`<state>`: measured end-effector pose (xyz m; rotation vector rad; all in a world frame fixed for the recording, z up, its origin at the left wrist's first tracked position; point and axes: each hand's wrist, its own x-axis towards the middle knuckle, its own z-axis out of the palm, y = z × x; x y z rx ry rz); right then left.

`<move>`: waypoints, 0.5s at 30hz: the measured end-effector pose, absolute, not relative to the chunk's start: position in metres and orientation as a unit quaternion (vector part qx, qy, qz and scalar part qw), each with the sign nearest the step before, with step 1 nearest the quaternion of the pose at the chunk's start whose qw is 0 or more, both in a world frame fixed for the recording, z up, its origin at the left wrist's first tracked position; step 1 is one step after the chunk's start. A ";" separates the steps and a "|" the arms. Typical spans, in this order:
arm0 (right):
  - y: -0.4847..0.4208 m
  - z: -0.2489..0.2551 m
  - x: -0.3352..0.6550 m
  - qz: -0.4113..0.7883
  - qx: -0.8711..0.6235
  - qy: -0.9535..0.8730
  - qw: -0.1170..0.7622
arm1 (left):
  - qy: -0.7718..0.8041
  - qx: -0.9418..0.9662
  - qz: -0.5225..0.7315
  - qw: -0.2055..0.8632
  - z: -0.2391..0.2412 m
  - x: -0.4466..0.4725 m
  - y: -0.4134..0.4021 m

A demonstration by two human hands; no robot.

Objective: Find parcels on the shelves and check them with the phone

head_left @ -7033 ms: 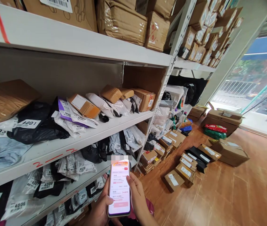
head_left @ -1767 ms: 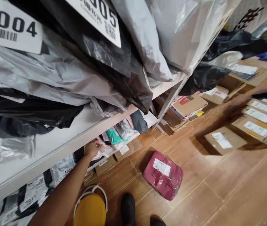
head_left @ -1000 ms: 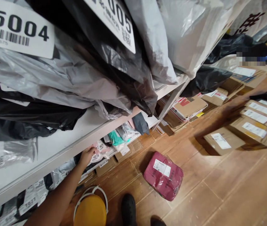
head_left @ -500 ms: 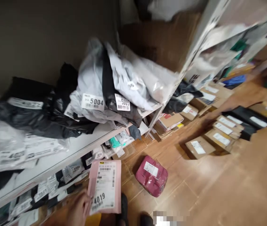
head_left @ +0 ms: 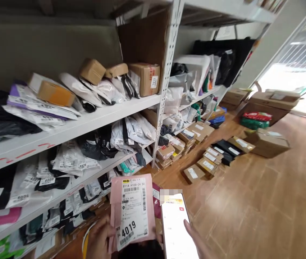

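Down at 6 o'clock the left hand [head_left: 99, 239] has its fingers clamped on a pink parcel [head_left: 131, 210], held upright with the 4019 label facing the camera. Right beside it at 5 o'clock, the right hand [head_left: 198, 242] grips a lit phone [head_left: 176, 226], fingers wrapped on its edge. Further out from 9 to 12 o'clock, shelves [head_left: 93, 117] are stuffed with bagged parcels, and cardboard boxes [head_left: 208, 162] sit on the wooden floor [head_left: 263, 201] at 1 o'clock.

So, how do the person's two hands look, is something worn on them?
Both the left hand and the right hand are bare: no gloves, rings or watch show, and no sleeve reaches the wrists. Only their upper parts are in view at the bottom edge.
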<state>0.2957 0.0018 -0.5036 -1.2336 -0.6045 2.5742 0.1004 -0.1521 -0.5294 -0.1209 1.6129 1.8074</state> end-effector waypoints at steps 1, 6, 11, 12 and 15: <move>-0.002 -0.496 0.301 0.867 -0.430 -0.211 0.139 | 0.611 -0.049 0.706 0.354 -0.520 0.107 -0.152; -0.022 -0.461 0.324 0.909 -0.268 -0.252 0.195 | 0.611 -0.089 0.714 0.330 -0.474 0.134 -0.153; -0.036 -0.442 0.336 0.916 -0.142 -0.324 0.190 | 0.601 -0.168 0.705 0.336 -0.457 0.148 -0.165; -0.037 -0.441 0.338 0.911 -0.127 -0.341 0.193 | 0.599 -0.174 0.704 0.341 -0.456 0.149 -0.168; -0.042 -0.440 0.343 0.900 -0.105 -0.375 0.197 | 0.583 -0.194 0.704 0.355 -0.456 0.151 -0.178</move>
